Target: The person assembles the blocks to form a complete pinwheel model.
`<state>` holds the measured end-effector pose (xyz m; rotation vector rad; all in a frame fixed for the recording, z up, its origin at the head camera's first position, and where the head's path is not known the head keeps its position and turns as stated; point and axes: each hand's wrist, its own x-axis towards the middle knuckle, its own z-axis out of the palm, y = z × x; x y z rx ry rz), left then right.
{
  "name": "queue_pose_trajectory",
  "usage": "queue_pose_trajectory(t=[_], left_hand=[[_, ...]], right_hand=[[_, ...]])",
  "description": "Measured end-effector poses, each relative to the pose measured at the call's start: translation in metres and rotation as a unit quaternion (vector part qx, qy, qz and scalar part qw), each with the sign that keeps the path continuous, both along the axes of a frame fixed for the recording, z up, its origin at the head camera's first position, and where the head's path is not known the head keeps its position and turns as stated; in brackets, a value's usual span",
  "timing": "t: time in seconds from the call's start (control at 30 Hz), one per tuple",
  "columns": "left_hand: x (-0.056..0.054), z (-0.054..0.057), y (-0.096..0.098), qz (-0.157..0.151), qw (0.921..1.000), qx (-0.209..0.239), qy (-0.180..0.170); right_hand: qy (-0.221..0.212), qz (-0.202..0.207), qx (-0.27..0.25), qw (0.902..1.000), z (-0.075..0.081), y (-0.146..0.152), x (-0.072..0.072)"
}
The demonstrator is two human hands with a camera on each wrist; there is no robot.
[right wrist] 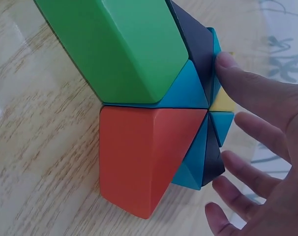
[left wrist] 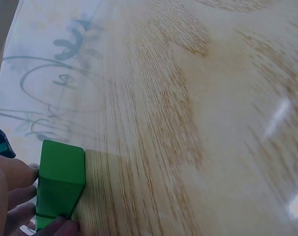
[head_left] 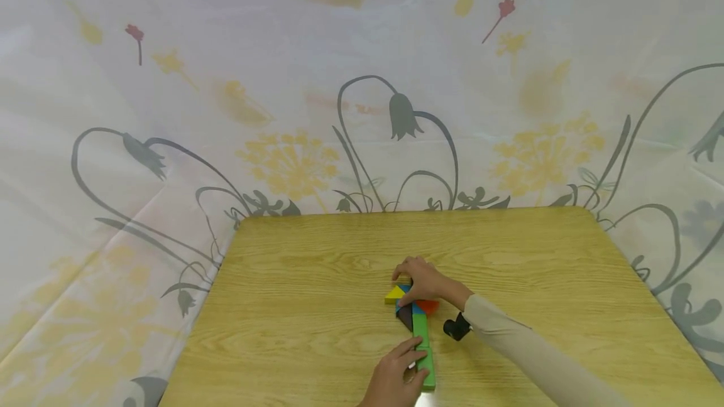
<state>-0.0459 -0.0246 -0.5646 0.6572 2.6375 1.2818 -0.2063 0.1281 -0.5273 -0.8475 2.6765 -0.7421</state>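
Several coloured blocks lie joined edge to edge on the table. My left hand [head_left: 396,372] grips the near end of a row of green blocks [left wrist: 63,162], fingertips on its side and a digit across its lower front. At the far end my right hand [head_left: 425,280] arches over a cluster of wedge blocks. Its thumb touches a blue block [right wrist: 215,44] beside a dark block [right wrist: 193,39]; its other fingers spread, slightly bent, near a smaller blue block [right wrist: 222,125] and another dark wedge [right wrist: 214,162]. A red block [right wrist: 129,152] and a yellow block [head_left: 393,296] adjoin the cluster.
A small black object [head_left: 455,328] shows beside the right forearm, partly hidden by the sleeve. The wood-grain table [head_left: 294,306] extends around the blocks. A white flower-patterned sheet [head_left: 226,80] rises behind it and along both sides.
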Motion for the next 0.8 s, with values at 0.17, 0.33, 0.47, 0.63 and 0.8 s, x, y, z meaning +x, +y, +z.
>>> queue_pose_trajectory(t=[0.17, 0.33, 0.47, 0.63, 0.8], left_hand=[[0.0, 0.0, -0.001, -0.002, 0.9999, -0.001, -0.016], [0.001, -0.001, 0.0, 0.0, 0.9998, 0.001, -0.021], [0.001, -0.003, -0.001, 0.003, 0.9998, 0.011, -0.014], [-0.001, -0.005, -0.004, 0.001, 0.9985, 0.036, 0.041], [-0.008, -0.003, -0.015, 0.004, 0.9908, 0.067, 0.118]], right_hand=[[-0.003, 0.013, 0.0, 0.9999, -0.001, 0.003, 0.0], [0.007, 0.033, -0.012, 0.9994, -0.001, 0.01, -0.002], [-0.009, 0.022, -0.047, 0.9986, 0.002, 0.018, -0.001], [-0.016, 0.01, -0.081, 0.9966, 0.009, 0.034, 0.0], [-0.002, 0.011, -0.102, 0.9947, 0.018, 0.058, 0.004]])
